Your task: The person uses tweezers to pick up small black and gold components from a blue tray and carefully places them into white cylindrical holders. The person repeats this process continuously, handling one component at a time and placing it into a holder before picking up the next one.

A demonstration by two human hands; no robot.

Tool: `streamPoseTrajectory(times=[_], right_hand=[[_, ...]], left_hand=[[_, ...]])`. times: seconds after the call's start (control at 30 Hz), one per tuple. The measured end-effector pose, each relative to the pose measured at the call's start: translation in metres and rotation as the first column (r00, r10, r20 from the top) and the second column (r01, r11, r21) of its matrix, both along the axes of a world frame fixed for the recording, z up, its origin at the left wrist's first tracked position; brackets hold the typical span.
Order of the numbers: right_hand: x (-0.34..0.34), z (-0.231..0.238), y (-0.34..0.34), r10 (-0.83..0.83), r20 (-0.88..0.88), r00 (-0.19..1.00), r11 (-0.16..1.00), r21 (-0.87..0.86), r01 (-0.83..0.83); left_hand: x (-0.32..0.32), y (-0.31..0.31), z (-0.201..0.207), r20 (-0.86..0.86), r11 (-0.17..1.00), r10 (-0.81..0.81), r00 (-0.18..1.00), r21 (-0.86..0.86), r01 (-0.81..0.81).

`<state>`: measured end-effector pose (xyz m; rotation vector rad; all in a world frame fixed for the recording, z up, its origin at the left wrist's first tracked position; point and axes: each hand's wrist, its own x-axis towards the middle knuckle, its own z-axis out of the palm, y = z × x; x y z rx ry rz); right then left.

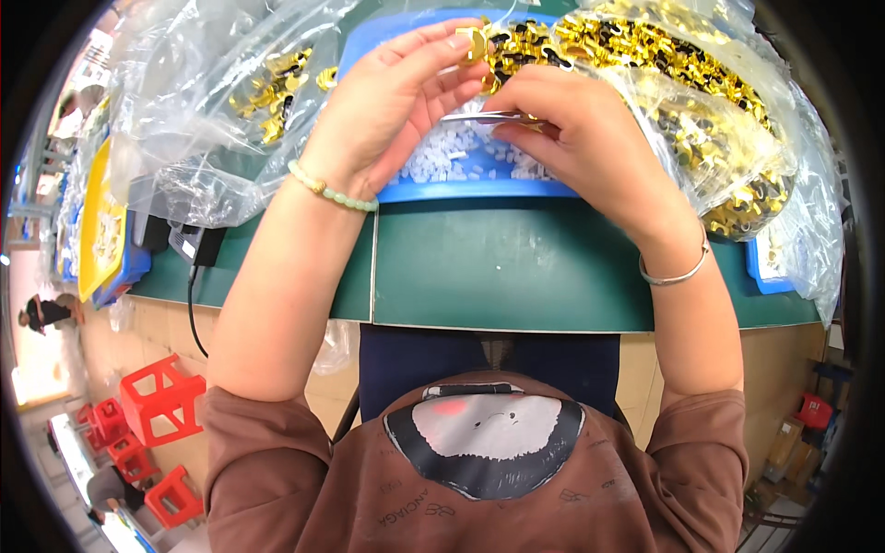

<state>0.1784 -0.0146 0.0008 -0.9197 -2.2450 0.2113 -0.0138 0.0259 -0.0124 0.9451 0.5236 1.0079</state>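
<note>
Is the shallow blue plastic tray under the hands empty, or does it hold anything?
Not empty. The shallow blue plastic tray holds a layer of small white plastic pieces, visible beneath the left hand and right hand.

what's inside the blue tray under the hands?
Small white plastic pieces lie in the blue tray. The left hand and right hand cover its middle; the gold-parts bag hides its right end.

Red plastic stools (161, 398) stand on the floor beside the green table (498, 267).
</note>
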Motion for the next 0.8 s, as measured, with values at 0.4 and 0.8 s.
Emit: streamPoseTrajectory(times=[0.4, 0.8], right_hand=[[0.000, 0.015, -0.008, -0.172, -0.420, 0.891, 0.974, -0.209, 0.090], [-0.001, 0.026, -0.015, -0.318, -0.487, 0.813, 0.912, -0.391, 0.122]], left_hand=[[0.001, -0.010, 0.006, 0.046, 0.985, -0.105, 0.993, -0.131, 0.110], [0.007, -0.018, 0.015, 0.031, 0.995, -0.098, 0.995, -0.016, 0.098]])
